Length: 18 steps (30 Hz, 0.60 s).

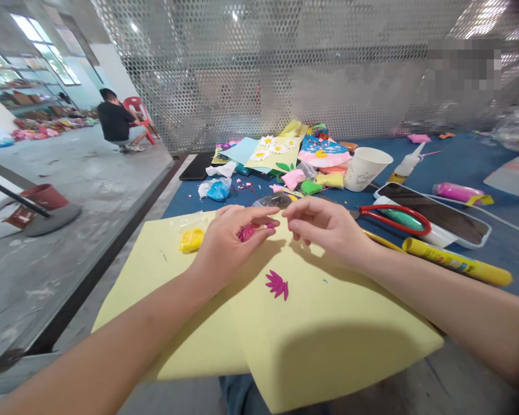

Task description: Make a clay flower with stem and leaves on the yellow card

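Observation:
My left hand is closed round a packet of magenta modelling clay. A small magenta bit shows by its thumb and fingertips. Just to the right, my right hand has its fingers loosely bent, thumb and index apart, and nothing shows between them. The fingertips of both hands almost meet. Below them on the yellow paper lies a magenta flower shape with several pointed petals. A bag of yellow clay rests left of my left hand.
At the right lie red-handled scissors, a phone, a yellow glue tube and a glue bottle. Behind my hands are a white paper cup, blue clay and daisy-decorated paper. A person crouches far left.

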Tool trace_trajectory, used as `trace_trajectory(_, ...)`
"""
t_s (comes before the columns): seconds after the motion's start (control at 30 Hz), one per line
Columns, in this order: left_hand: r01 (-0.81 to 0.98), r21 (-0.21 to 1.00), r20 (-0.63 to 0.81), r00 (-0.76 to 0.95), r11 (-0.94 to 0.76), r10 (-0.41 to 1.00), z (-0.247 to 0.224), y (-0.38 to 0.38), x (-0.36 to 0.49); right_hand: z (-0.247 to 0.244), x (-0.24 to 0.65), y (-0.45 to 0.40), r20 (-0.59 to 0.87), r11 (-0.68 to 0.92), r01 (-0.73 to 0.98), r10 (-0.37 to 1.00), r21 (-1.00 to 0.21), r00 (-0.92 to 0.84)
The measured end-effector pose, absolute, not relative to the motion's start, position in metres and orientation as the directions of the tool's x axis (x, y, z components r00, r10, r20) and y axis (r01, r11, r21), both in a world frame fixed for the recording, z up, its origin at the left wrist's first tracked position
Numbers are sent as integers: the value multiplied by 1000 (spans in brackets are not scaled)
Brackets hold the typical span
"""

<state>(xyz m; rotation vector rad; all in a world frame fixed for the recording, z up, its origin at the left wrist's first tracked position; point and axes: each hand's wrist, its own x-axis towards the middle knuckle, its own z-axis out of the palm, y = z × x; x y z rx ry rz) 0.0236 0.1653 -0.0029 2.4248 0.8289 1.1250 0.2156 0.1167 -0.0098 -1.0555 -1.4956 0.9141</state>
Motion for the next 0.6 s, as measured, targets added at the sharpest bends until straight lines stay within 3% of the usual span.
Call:
trace_trajectory(0.27,332,540,562,541,-773,625,-4,167,23,-12,216,116,428,426,319,901,-846,-69)
trace_trajectory(0.47,276,596,547,549,-754,633,-5,168,26,-14,214,114,581,599,439,790,-669,-193)
trace_trajectory(0.6,231,649,524,555,-725,646,-4,166,28,-19,213,114,734,697,481,663,-532,-149)
